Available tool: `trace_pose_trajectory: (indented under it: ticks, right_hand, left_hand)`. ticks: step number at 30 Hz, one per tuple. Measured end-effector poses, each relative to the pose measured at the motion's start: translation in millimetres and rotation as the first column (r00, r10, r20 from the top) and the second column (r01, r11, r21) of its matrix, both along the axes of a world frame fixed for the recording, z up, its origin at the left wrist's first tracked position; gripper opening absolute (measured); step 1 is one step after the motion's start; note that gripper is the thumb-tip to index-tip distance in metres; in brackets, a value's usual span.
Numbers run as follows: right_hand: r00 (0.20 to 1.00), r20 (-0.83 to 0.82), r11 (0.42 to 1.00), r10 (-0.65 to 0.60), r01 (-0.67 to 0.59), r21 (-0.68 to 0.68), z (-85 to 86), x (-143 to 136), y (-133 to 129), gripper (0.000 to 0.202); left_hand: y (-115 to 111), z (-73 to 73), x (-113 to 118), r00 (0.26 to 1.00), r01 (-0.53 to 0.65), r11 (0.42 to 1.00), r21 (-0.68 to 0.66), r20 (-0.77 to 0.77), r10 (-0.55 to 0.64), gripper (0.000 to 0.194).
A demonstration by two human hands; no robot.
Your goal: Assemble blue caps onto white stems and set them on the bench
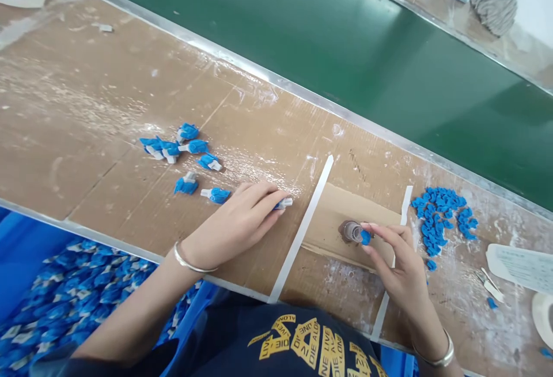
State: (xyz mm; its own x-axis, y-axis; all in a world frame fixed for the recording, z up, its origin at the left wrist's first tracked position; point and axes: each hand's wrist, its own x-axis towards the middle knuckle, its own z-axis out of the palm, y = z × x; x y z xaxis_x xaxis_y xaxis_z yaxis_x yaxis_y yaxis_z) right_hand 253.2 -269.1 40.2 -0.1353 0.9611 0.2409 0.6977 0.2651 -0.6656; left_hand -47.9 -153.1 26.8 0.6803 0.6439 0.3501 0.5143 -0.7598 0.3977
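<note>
My left hand (248,215) is closed round a blue-and-white plastic part (284,203), whose pale end sticks out past the fingertips. Between thumb and fingertips, my right hand (400,256) pinches a small blue plastic piece (366,237). That piece is beside the mouth of a small clear bottle (352,230); whether they touch I cannot tell. Under the bottle lies a flat cardboard piece (328,215). Left of my left hand, several more blue-and-white parts (185,184) are scattered on the table. A pile of small blue pieces (436,210) sits to the right of my right hand.
Below the table's front edge at left, a blue bin (86,296) holds many blue-and-white parts. A green conveyor belt (302,37) runs behind the table. White tape strips (302,230) cross the tabletop. At right are a white plastic tray (518,264), a small cutting tool (490,285) and a tape roll (542,313).
</note>
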Motion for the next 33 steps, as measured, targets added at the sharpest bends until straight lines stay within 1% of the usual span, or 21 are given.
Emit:
trace_pose_trajectory:
  ticks: [2,4,6,7,8,10,12,13,14,16,17,19,20,21,22,23,25,27,28,31,33]
  right_hand:
    - [0.999,0.037,1.000,0.003,-0.004,0.013,-2.1,-1.0,3.5,0.041]
    - [0.999,0.042,1.000,-0.001,0.000,0.026,-4.9,-1.7,4.8,0.042]
    - [0.999,0.034,0.999,-0.006,0.004,0.042,-8.2,-3.4,4.2,0.044]
    - [1.000,0.026,0.999,-0.010,0.009,0.045,-9.9,-4.9,3.2,0.045]
    - [1.000,0.009,0.999,-0.017,0.017,0.039,-11.6,-6.7,1.6,0.045]
    - [0.996,-0.084,0.999,-0.038,0.038,-0.002,-14.8,-11.8,-3.5,0.045]
    - [0.959,-0.267,0.995,-0.090,0.073,-0.074,-16.4,-18.8,-9.8,0.044]
    - [0.915,-0.379,0.988,-0.137,0.101,-0.114,-16.2,-23.0,-12.9,0.044]
    - [0.849,-0.492,0.979,-0.193,0.134,-0.153,-15.0,-27.4,-15.5,0.043]
    - [0.668,-0.679,0.952,-0.305,0.194,-0.236,-9.9,-36.6,-19.0,0.037]
    - [0.572,-0.741,0.936,-0.351,0.211,-0.281,-6.5,-40.9,-19.8,0.035]
    - [0.409,-0.812,0.909,-0.417,0.209,-0.362,0.4,-47.6,-20.6,0.033]
    - [0.352,-0.824,0.896,-0.444,0.199,-0.397,3.4,-49.7,-20.9,0.034]
    - [0.311,-0.828,0.884,-0.468,0.188,-0.429,5.6,-51.0,-21.3,0.035]
    - [0.285,-0.826,0.873,-0.487,0.178,-0.453,7.2,-51.5,-21.9,0.035]
    - [0.275,-0.824,0.869,-0.495,0.169,-0.465,8.0,-51.5,-22.7,0.035]
    - [0.298,-0.828,0.880,-0.475,0.153,-0.450,8.1,-51.1,-24.0,0.034]
    - [0.335,-0.842,0.905,-0.424,0.120,-0.408,7.6,-51.9,-24.9,0.032]
    - [0.348,-0.848,0.915,-0.400,0.097,-0.392,7.6,-53.2,-25.1,0.030]
    - [0.378,-0.847,0.923,-0.373,0.058,-0.381,8.0,-58.7,-25.5,0.025]
    - [0.425,-0.826,0.924,-0.370,0.079,-0.373,6.7,-60.4,-25.9,0.024]
  left_hand:
    - [-5.7,2.9,3.2,0.990,0.044,0.992,-0.120,0.136,-0.027,0.027]
    - [-12.5,3.9,8.7,0.970,0.080,0.971,-0.223,0.243,-0.024,0.030]
    - [-19.3,3.1,15.6,0.946,0.091,0.938,-0.334,0.323,0.023,0.032]
    - [-22.4,2.3,19.1,0.931,0.094,0.910,-0.404,0.359,0.063,0.032]
    - [-25.3,1.5,22.6,0.912,0.100,0.873,-0.478,0.395,0.112,0.031]
    - [-30.0,0.5,28.9,0.861,0.131,0.772,-0.622,0.458,0.223,0.023]
    - [-33.2,0.4,34.5,0.815,0.191,0.635,-0.749,0.481,0.323,0.017]
    - [-34.5,0.7,37.0,0.801,0.227,0.555,-0.800,0.477,0.361,0.016]
    - [-35.8,1.2,39.5,0.796,0.263,0.473,-0.841,0.466,0.386,0.018]
    - [-39.2,2.5,44.3,0.797,0.326,0.322,-0.889,0.442,0.412,0.023]
    - [-41.5,3.3,46.9,0.794,0.358,0.252,-0.899,0.435,0.424,0.025]
    - [-47.5,4.8,52.2,0.776,0.431,0.125,-0.894,0.438,0.454,0.029]
    - [-50.9,5.5,55.0,0.759,0.474,0.072,-0.878,0.448,0.471,0.029]
    - [-54.4,6.2,57.7,0.739,0.517,0.036,-0.855,0.468,0.486,0.028]
    - [-57.8,6.7,60.4,0.718,0.557,0.022,-0.830,0.495,0.490,0.027]
    - [-61.0,7.2,62.9,0.697,0.590,0.032,-0.807,0.528,0.485,0.025]
    - [-66.7,7.7,67.4,0.656,0.634,0.099,-0.767,0.602,0.455,0.024]
    - [-71.2,7.6,71.1,0.624,0.665,0.171,-0.727,0.666,0.407,0.023]
    - [-73.1,7.3,72.4,0.616,0.676,0.191,-0.712,0.688,0.385,0.023]
    - [-77.4,6.6,75.1,0.617,0.689,0.201,-0.696,0.709,0.340,0.021]
    - [-78.2,6.9,75.8,0.628,0.676,0.197,-0.710,0.695,0.349,0.022]
